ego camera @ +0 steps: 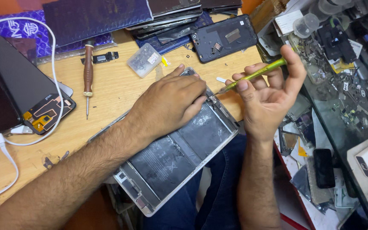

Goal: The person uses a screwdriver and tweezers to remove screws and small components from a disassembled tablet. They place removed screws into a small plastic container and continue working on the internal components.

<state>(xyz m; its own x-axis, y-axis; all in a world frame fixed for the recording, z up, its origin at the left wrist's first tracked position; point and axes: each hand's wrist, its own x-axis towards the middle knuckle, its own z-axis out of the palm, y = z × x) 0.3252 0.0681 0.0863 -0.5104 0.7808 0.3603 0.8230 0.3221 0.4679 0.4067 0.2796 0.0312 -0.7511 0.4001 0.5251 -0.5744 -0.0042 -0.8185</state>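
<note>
Opened tablet (179, 157) lying back-side up across the edge of the wooden workbench (107, 89), its lower end overhanging toward the lap in blue jeans (218, 179); dark battery cells filling most of the silver frame. Left hand (171, 102) pressed palm-down on the upper part of the tablet, fingers spread flat and loosely curled over its top corner, gripping nothing, just pinning the device in place. Right hand (269, 93) raised just beside the tablet's upper right edge, closed around a green-handled screwdriver (256, 74): thumb up on the far end, index and middle fingers pinching the shaft. Screwdriver tilted down to the left, tip meeting the tablet's frame right at the left fingertips (exact contact point too small to make out). Tablet thus under the left hand and just left of and below the right.

Elsewhere on the bench: a brown-handled screwdriver (88, 68) lying well left of the hands, a small clear plastic parts box (144, 60) just beyond it, a dark phone back shell (223, 38) at the far edge, a stack of dark screens (171, 17) behind, a black display panel with orange flex (30, 89) at far left, and a white cable (54, 76) looping over it. Cluttered glass counter (346, 106) off to the right, strewn with small parts.
</note>
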